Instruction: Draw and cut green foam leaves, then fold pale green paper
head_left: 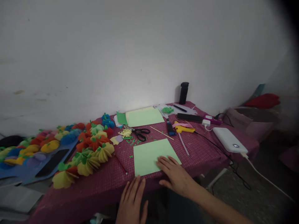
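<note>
A pale green sheet of paper (149,155) lies flat near the table's front edge. My right hand (175,174) rests with its fingertips on the sheet's lower right part, fingers stretched out. At the front edge, my left hand (133,200) is extended, its fingertips by the sheet's lower left edge; whether they touch it I cannot tell. Neither hand holds anything. Beyond the sheet lie black-handled scissors (140,134), a thin wooden stick (161,133) and a heap of pale yellow paper bits (125,133). A red pencil (121,164) is left of the sheet.
Several colourful paper pumpkins (93,149) crowd the left side. More pale green paper (146,117) lies at the back. On the right are a yellow glue gun (184,128), a blue-black cutter (170,127), a white power bank (230,140), cables and a black bottle (183,93).
</note>
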A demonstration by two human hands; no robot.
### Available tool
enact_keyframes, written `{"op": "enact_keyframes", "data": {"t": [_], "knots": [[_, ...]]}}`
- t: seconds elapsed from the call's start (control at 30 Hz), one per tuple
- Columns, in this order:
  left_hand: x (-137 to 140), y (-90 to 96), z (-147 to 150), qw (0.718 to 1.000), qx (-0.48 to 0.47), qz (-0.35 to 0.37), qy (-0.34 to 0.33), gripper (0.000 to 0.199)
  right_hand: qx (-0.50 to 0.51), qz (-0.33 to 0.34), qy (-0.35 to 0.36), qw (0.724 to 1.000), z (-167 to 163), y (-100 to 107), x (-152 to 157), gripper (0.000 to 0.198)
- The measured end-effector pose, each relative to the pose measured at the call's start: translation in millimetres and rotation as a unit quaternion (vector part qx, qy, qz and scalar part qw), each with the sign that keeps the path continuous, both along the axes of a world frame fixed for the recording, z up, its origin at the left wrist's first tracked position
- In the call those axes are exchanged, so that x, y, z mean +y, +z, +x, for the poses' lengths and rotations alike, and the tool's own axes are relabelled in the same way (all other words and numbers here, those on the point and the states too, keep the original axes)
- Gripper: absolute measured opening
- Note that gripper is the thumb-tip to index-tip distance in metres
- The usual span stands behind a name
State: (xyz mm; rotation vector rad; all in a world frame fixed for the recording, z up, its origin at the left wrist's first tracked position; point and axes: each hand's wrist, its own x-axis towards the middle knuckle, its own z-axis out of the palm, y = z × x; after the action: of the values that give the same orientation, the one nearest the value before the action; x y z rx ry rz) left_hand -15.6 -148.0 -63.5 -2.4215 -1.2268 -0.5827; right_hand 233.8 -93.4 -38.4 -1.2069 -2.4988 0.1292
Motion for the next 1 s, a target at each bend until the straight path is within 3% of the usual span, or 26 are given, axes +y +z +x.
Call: {"op": "enact_keyframes", "data": {"t": [0.27, 0.37, 0.43, 0.5, 0.6, 0.7, 0.8, 0.9, 1.0], "knots": [[-4.6, 4.0, -9.1, 0.997, -0.07, -0.024, -0.008, 0.054, 0.044, 0.065, 0.009, 0.997, 17.7, -22.0, -5.3, 0.032], [-6.1, 10.7, -6.8, 0.991, -0.131, -0.039, 0.004, 0.05, 0.105, 0.087, 0.006, 0.991, 29.3, -17.0, -3.4, 0.034], [-5.7, 14.3, -6.4, 0.981, -0.187, -0.045, 0.016, 0.046, 0.2, 0.082, -0.042, 0.975, 36.6, -5.5, -1.3, 0.033], [-2.8, 17.6, -6.7, 0.965, -0.255, -0.056, 0.03, 0.042, 0.318, 0.043, -0.124, 0.939, 41.7, 11.1, 0.0, 0.029], [6.8, 25.8, -5.7, 0.929, -0.351, -0.106, 0.043, 0.04, 0.473, -0.073, -0.195, 0.856, 42.5, 35.2, -0.2, 0.028], [21.0, 40.8, 2.4, 0.879, -0.442, -0.178, 0.022, 0.043, 0.614, -0.195, -0.178, 0.743, 35.6, 45.4, -2.1, 0.028], [35.8, 56.0, 17.5, 0.813, -0.523, -0.255, -0.005, 0.048, 0.698, -0.298, -0.129, 0.639, 26.6, 41.7, -4.9, 0.031], [45.4, 63.5, 33.3, 0.742, -0.587, -0.325, -0.01, 0.05, 0.71, -0.352, -0.1, 0.601, 21.3, 33.8, -7.7, 0.034], [46.6, 66.4, 44.6, 0.659, -0.649, -0.379, 0.014, 0.051, 0.693, -0.378, -0.094, 0.607, 19.5, 26.7, -7.9, 0.034]]}}
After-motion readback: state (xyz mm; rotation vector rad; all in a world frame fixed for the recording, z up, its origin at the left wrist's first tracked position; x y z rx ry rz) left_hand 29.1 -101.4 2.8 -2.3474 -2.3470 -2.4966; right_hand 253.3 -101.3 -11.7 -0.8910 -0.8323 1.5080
